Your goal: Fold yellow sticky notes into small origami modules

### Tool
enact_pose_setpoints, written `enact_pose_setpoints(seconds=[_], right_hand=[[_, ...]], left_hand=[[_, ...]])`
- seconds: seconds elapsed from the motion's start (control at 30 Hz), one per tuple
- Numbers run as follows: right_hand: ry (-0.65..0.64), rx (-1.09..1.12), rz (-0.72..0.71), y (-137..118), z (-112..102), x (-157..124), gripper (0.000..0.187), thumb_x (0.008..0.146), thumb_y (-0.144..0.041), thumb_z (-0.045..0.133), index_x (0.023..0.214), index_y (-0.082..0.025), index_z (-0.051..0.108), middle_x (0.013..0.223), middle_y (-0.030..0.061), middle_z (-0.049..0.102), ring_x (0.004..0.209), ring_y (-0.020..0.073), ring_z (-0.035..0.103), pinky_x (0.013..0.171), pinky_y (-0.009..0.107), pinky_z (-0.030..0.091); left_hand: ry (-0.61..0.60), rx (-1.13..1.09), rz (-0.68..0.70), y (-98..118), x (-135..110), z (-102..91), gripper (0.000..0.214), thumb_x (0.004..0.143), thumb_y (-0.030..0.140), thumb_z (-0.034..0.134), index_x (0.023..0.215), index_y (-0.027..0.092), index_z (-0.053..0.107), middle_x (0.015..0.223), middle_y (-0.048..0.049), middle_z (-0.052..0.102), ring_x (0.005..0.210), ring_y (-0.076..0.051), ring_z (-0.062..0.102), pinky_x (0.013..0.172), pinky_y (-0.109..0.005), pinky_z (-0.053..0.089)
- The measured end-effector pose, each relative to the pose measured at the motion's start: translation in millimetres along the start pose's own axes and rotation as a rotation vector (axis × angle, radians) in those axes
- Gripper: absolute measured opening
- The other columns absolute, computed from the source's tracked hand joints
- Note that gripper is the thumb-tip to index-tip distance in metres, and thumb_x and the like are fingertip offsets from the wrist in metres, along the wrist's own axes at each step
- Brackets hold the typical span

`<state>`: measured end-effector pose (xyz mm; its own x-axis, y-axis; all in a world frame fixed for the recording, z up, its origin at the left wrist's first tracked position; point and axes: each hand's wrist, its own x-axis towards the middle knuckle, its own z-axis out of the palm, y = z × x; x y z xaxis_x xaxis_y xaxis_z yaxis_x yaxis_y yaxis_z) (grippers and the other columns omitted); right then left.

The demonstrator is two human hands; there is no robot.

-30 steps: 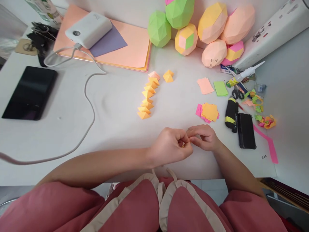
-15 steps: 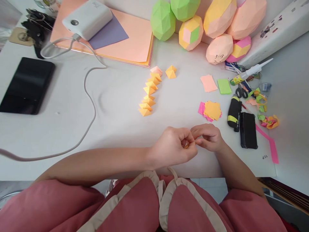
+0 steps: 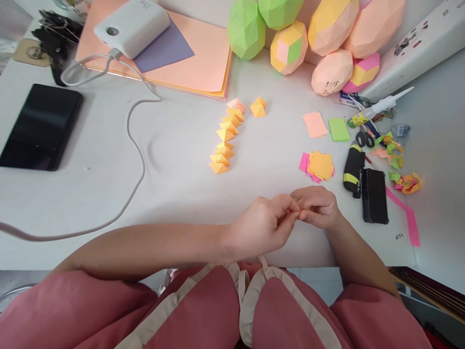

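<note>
Both hands meet at the near-centre edge of the white tabletop [image 3: 174, 194], just above the person's lap. L hand [image 3: 263, 225] and R hand [image 3: 317, 208] touch fingertip to fingertip. L fingers [image 3: 290, 215] and R fingers [image 3: 308, 195] are closed together, clamped on a small orange paper piece [image 3: 302, 211]. Only a sliver of it shows between the tips, so its fold shape cannot be told. Ref. items: a stack of orange paper squares [image 3: 320, 165] lies on pink squares just beyond the R hand. A black-and-yellow tool [image 3: 353, 169] and a black case [image 3: 374, 195] lie side by side, right of the stack. A pink paper strip [image 3: 403, 213] lies right of the case. Farther back, centre, is a row of folded orange paper units [image 3: 223, 140], with two more units [image 3: 257, 107] near its far end. A peach note [image 3: 315, 124], green note [image 3: 338, 129], glue bottle [image 3: 378, 107] and scissors [image 3: 364, 139] lie at back right. Faceted paper polyhedra [image 3: 290, 46] are clustered at the rear. At rear left, a white power bank [image 3: 132, 26] sits on peach paper sheets [image 3: 203, 68]; its cable [image 3: 136, 145] runs toward the near-left edge. A black phone [image 3: 39, 127] lies at far left.
</note>
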<state>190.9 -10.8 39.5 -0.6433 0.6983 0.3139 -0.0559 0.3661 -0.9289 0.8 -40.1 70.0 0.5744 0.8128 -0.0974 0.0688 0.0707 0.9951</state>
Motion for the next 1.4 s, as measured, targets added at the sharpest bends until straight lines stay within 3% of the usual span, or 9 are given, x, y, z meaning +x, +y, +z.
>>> enact_pose_setpoints(seconds=[0.23,0.37,0.47,0.77,1.03,1.4], right_hand=[[0.024,-0.01,-0.011,-0.4,0.0,-0.2,0.008,0.08,-0.015,0.059,0.073,-0.017,0.063,0.055,0.0029,0.06,0.055,0.012,0.058,0.05,0.023,0.046],[0.024,-0.036,-0.01,0.7,0.1,0.2,0.009,0.08,-0.016,0.059,0.072,-0.017,0.062,0.056,0.003,0.061,0.055,0.0112,0.057,0.049,0.022,0.045],[0.016,-0.048,-0.018,2.3,-0.3,-0.2,0.009,0.081,-0.018,0.058,0.073,-0.016,0.062,0.061,0.0045,0.063,0.056,0.0113,0.058,0.05,0.022,0.046],[0.013,-0.104,-0.02,-1.0,1.1,2.2,0.014,0.083,-0.021,0.056,0.071,-0.016,0.061,0.059,0.0038,0.062,0.053,0.0101,0.057,0.047,0.02,0.045],[0.015,-0.125,0.022,-1.8,0.7,3.4,0.02,0.083,-0.026,0.056,0.066,-0.017,0.06,0.056,0.0035,0.061,0.051,0.011,0.058,0.046,0.021,0.045],[0.014,-0.094,0.018,-0.5,0.2,1.5,0.014,0.082,-0.021,0.058,0.07,-0.015,0.063,0.061,0.0055,0.064,0.055,0.0118,0.06,0.049,0.022,0.047]], left_hand=[[-0.076,0.094,0.025,1.0,-2.7,-1.5,0.019,0.092,0.031,0.027,0.09,0.018,0.041,0.049,0.0096,0.03,0.038,-0.006,0.029,0.037,-0.018,0.024],[-0.106,0.112,0.066,2.4,-4.0,-2.0,0.016,0.092,0.028,0.023,0.096,0.018,0.035,0.048,0.0113,0.027,0.035,-0.007,0.026,0.038,-0.019,0.023],[-0.096,0.118,0.155,-0.5,-5.3,-2.3,0.01,0.087,0.018,0.027,0.096,0.019,0.03,0.048,0.012,0.025,0.034,-0.007,0.024,0.039,-0.019,0.022],[-0.015,0.38,0.287,-8.4,-7.3,-0.8,0.038,0.061,0.007,0.032,0.098,0.018,0.03,0.047,0.0114,0.021,0.035,-0.008,0.019,0.039,-0.02,0.018],[0.024,0.645,0.337,-2.2,-5.6,-1.9,0.033,0.061,0.009,0.03,0.094,0.014,0.034,0.045,0.012,0.013,0.033,-0.008,0.015,0.036,-0.02,0.011],[0.043,0.763,0.342,-1.6,-6.3,-2.4,0.032,0.062,0.01,0.031,0.093,0.013,0.037,0.04,0.0107,0.026,0.032,-0.009,0.02,0.035,-0.021,0.013]])
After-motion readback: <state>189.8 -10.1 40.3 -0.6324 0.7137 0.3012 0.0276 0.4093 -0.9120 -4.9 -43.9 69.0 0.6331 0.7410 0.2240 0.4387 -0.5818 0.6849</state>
